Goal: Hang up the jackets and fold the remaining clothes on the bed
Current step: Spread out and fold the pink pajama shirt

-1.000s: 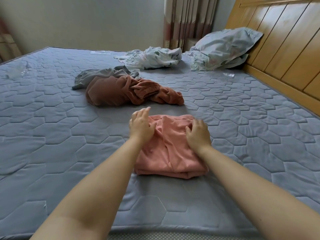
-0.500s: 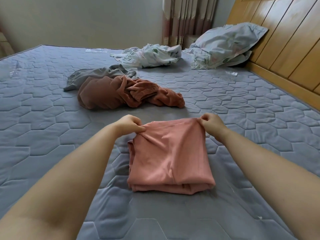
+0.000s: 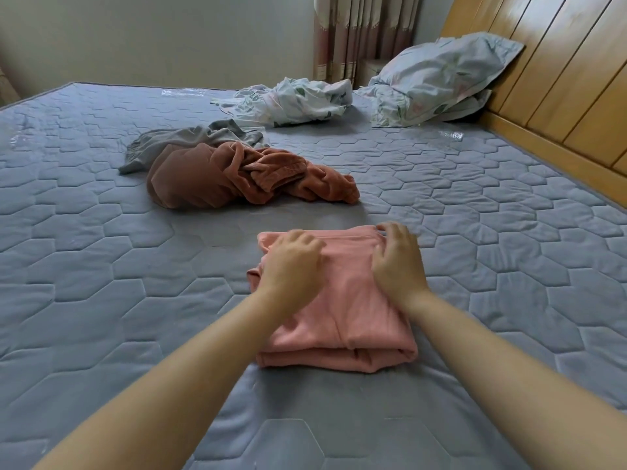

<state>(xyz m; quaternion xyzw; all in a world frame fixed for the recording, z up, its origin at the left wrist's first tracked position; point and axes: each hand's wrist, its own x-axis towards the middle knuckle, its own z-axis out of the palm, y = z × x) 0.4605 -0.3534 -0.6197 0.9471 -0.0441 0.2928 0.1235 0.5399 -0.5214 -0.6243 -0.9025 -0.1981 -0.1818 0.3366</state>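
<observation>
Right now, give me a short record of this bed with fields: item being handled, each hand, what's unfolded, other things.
Item handled: folded pink fabric garment, flat on the grey quilted mattress
Left hand: rests on the garment's top, towards its left side
Right hand: rests on the garment's top, fingertips at its far edge
Unfolded: crumpled rust-brown fleece garment, lying partly over a crumpled grey garment
Other things: bunched floral bedding; floral pillow leaning on the wooden headboard

Folded pink garment [image 3: 342,320] under left hand [image 3: 291,262], right hand [image 3: 395,266], grey mattress [image 3: 101,266]
</observation>
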